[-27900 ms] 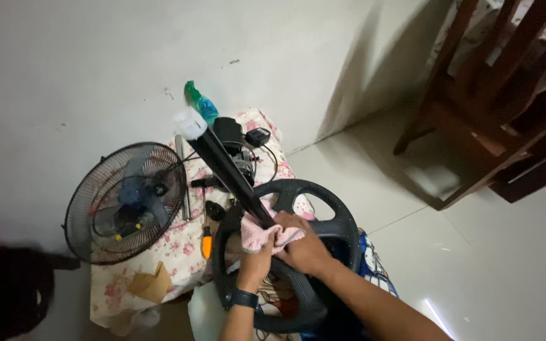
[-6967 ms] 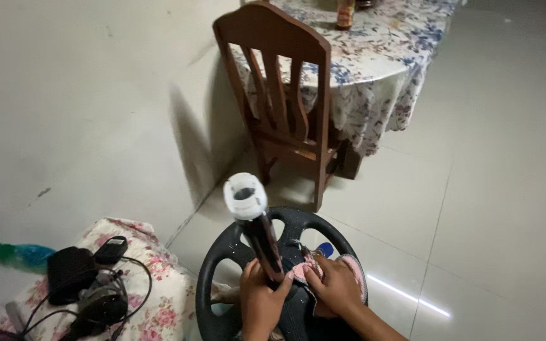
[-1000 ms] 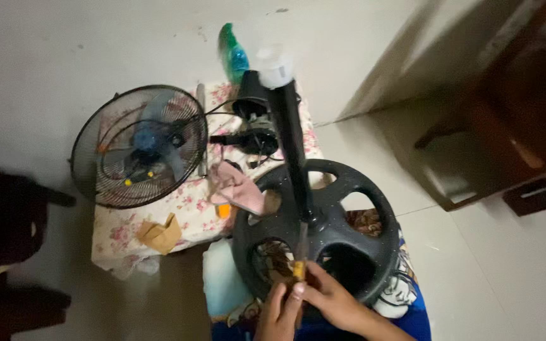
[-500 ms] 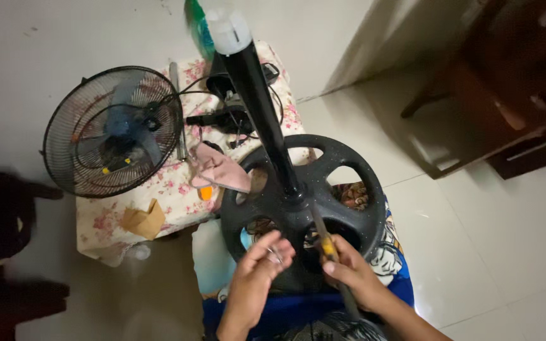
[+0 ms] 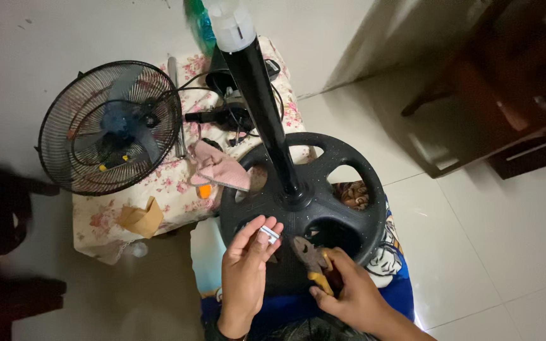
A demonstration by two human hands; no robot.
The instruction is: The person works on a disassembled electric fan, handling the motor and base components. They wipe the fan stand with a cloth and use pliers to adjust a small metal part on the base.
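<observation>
- A pale tiled floor [image 5: 507, 240] fills the room, with dark wooden furniture [image 5: 513, 82] at two o'clock and a flowered cloth [image 5: 178, 183] spread toward ten o'clock.
- At the centre stands a black round fan base [image 5: 314, 202] with open spokes; its black pole [image 5: 263, 107] rises toward twelve o'clock, capped by a white collar [image 5: 230, 25].
- The left hand [image 5: 244, 278], at six o'clock, pinches a small white part [image 5: 269, 234] between thumb and fingertips just over the base's near rim.
- The right hand [image 5: 352, 297], at five o'clock, is closed around yellow-handled pliers [image 5: 311, 260], their tip pointing toward the small part.
- On the cloth, at ten o'clock, lies a caged fan head [image 5: 109, 126] with blue blades; a pink rag [image 5: 219, 167] lies beside the base, with black cabling [image 5: 229, 113] beyond.
</observation>
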